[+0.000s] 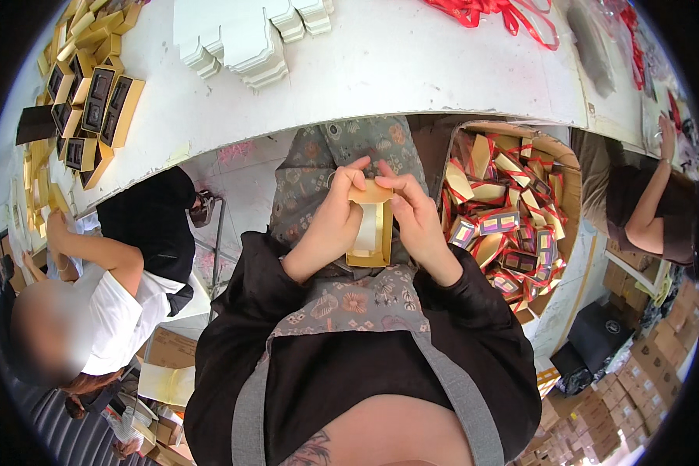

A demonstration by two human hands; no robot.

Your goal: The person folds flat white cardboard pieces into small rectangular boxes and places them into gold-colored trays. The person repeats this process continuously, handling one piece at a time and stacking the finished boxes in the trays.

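A small gold carton [371,259] with a pale inside is held upright over my lap, its flap end at the top. My left hand [335,213] grips the carton's left side, with thumb and forefinger at the flap. On the opposite side my right hand [415,208] closes on the same flap and edge, fingertips nearly meeting the left ones. Part of the carton's sides is hidden behind my fingers. A patterned apron [349,303] covers my front beneath it.
White die-cut sheets [248,46] and red ribbons [512,15] lie on the white table [365,85]. Gold boxes with dark inserts [97,101] sit far left. A big cardboard box [573,194] of ribboned packs stands right. Co-workers [124,311] sit on both sides.
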